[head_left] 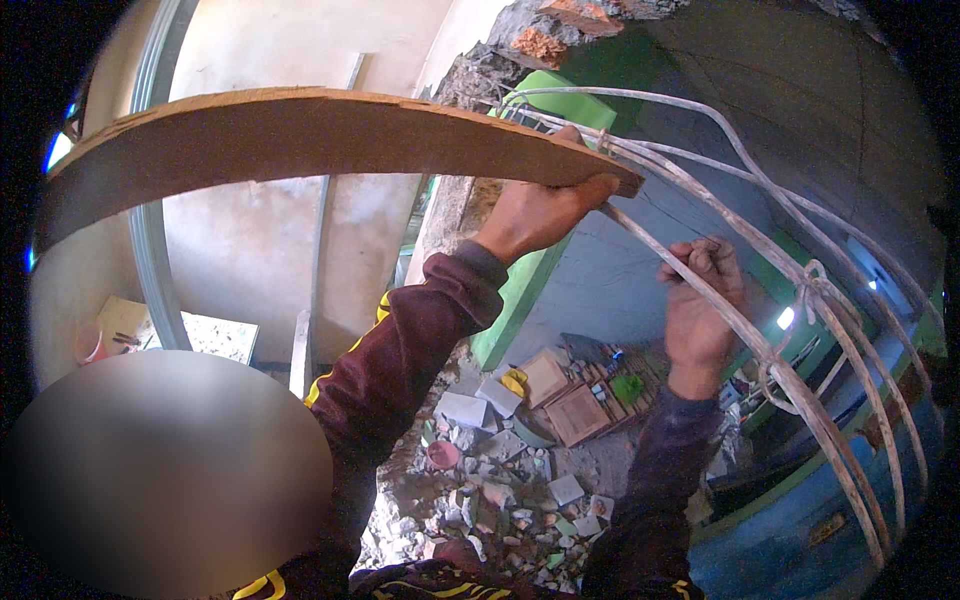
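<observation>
My left hand (540, 205) is closed around the right end of a long, flat wooden board (300, 135), which stretches off to the left across the upper part of the view. The fisheye makes the board look curved. Beside that end runs a bundle of pale metal reinforcing bars (740, 195), bound with ties and reaching down to the lower right. My right hand (705, 310) is raised behind the nearest bar, its fingers curled together. Whether it touches the bar, or what lies between its fingertips, I cannot make out.
Broken masonry rubble (500, 490) covers the floor far below, with wooden panels (575, 410) and a pink bowl (443, 455). A green-painted post (520, 300) and a ragged broken wall edge (490, 75) stand close. A grey metal upright (155, 260) is at left; a blurred oval hides the lower left.
</observation>
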